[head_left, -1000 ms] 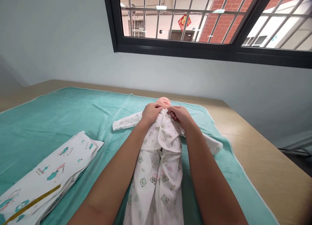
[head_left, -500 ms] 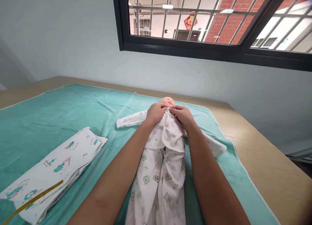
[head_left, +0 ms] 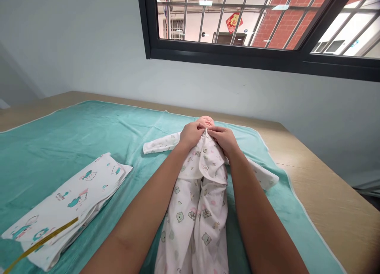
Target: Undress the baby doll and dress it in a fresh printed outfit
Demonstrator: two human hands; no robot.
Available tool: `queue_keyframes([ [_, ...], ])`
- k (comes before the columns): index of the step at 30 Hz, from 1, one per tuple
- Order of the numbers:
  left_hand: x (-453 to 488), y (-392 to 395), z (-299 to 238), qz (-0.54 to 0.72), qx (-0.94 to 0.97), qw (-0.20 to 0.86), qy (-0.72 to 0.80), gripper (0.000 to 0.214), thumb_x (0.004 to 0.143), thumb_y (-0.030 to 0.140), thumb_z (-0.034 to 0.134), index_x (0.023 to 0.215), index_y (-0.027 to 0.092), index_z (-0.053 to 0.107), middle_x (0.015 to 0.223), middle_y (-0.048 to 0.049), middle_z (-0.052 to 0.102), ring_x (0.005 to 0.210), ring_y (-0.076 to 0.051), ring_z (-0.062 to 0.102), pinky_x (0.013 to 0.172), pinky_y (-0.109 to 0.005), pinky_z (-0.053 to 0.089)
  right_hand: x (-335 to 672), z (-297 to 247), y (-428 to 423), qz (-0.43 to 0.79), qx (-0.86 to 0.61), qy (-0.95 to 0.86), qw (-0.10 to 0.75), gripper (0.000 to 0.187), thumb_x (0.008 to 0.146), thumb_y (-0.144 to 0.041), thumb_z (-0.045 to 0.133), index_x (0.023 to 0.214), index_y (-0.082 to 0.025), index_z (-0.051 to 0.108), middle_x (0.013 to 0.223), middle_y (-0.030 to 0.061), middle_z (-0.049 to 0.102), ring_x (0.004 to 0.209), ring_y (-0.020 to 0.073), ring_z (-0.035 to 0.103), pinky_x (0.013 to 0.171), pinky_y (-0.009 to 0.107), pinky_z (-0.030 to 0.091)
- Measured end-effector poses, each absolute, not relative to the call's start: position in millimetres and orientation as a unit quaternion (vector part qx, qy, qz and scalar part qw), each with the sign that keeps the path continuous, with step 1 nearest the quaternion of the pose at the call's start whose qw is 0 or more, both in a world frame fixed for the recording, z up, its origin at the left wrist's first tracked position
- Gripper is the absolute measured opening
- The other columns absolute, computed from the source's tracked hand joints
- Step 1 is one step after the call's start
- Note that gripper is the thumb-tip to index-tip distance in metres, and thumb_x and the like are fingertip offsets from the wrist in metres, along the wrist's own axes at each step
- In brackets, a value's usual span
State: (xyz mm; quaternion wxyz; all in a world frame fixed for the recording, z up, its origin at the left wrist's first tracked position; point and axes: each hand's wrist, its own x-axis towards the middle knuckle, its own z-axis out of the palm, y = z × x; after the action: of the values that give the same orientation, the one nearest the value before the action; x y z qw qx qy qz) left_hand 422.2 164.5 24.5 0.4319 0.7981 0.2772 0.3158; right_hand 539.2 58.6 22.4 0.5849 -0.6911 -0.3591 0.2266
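A baby doll (head_left: pixel 206 120) lies on its back, its head toward the wall. It is dressed in a white printed baby jacket (head_left: pixel 194 165) with buttons down the front and matching trousers (head_left: pixel 194 222). Both sleeves stretch out to the sides. At the collar, my left hand (head_left: pixel 192 134) pinches the jacket's edge from the left. My right hand (head_left: pixel 224 139) grips the opposite edge close beside it, just below the doll's chin. The fingertips nearly meet, and what lies between them is partly hidden.
A turquoise blanket (head_left: pixel 97 127) covers much of the wooden table (head_left: pixel 320 179). To the left lies a folded white printed cloth (head_left: pixel 77 198) with a yellow strip (head_left: pixel 44 240) across it. Behind the table rise a wall and a barred window (head_left: pixel 225 56).
Both hands stay at the collar with only slight finger movement. The whole view has shifted a little; the doll and clothes otherwise lie as before.
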Motion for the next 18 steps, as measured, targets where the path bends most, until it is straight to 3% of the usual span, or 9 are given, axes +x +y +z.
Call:
queue_keyframes([
  [9, 422.0, 155.4, 30.4, 0.297, 0.842, 0.327, 0.31, 0.02, 0.083, 0.021, 0.055, 0.083, 0.024, 0.075, 0.094, -0.0011, 0.076, 0.082, -0.019, 0.062, 0.07, -0.028, 0.044, 536.9, 23.8, 59.9, 0.268, -0.687, -0.333, 0.588, 0.031, 0.063, -0.035, 0.076, 0.09, -0.018, 0.078, 0.087, 0.0041, 0.074, 0.078, 0.0166, 0.063, 0.067, 0.026, 0.049],
  [13, 420.5, 157.2, 29.9, 0.293, 0.836, 0.345, 0.311, 0.023, 0.084, 0.021, 0.054, 0.087, 0.025, 0.076, 0.097, -0.001, 0.076, 0.084, -0.018, 0.063, 0.073, -0.028, 0.044, 535.2, 25.4, 62.0, 0.246, -0.707, -0.334, 0.572, 0.029, 0.062, -0.036, 0.077, 0.085, -0.018, 0.077, 0.085, 0.004, 0.074, 0.077, 0.017, 0.063, 0.066, 0.026, 0.048],
  [18, 419.3, 156.7, 32.9, 0.285, 0.824, 0.377, 0.311, 0.028, 0.088, 0.039, 0.054, 0.081, 0.024, 0.076, 0.087, -0.0013, 0.074, 0.079, -0.018, 0.062, 0.067, -0.027, 0.043, 531.7, 26.8, 65.1, 0.194, -0.724, -0.36, 0.555, 0.026, 0.064, -0.038, 0.075, 0.08, -0.017, 0.075, 0.081, 0.0034, 0.073, 0.076, 0.0167, 0.062, 0.068, 0.026, 0.046],
])
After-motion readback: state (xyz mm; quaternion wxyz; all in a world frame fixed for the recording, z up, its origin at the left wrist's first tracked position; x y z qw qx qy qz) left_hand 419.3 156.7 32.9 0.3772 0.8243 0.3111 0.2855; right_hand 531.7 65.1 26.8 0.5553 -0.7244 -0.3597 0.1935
